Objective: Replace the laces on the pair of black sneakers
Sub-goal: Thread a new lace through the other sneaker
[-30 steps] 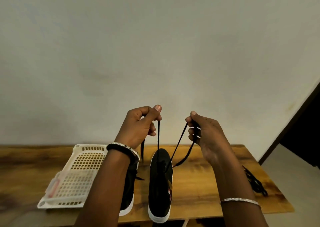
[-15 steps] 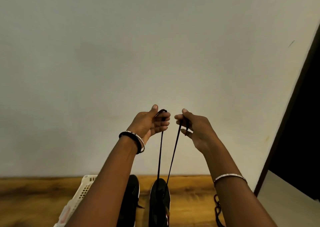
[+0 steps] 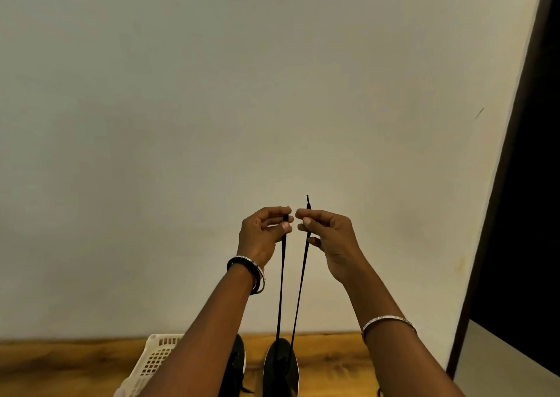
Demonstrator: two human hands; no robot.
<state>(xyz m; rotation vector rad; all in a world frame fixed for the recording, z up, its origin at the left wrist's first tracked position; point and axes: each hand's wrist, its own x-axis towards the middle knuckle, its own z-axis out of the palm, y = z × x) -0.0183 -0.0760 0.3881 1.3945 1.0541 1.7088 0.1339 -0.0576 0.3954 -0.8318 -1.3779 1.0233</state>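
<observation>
Lace: two taut strands, long axis near-vertical, rising from sneaker. Left hand, right hand: each pinches one end, side by side, high above sneaker, equally near.

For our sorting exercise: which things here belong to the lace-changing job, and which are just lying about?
Job: black lace, pinched by left hand and right hand; threaded sneaker; second sneaker.
Lying about: white basket, on the wooden table.
</observation>
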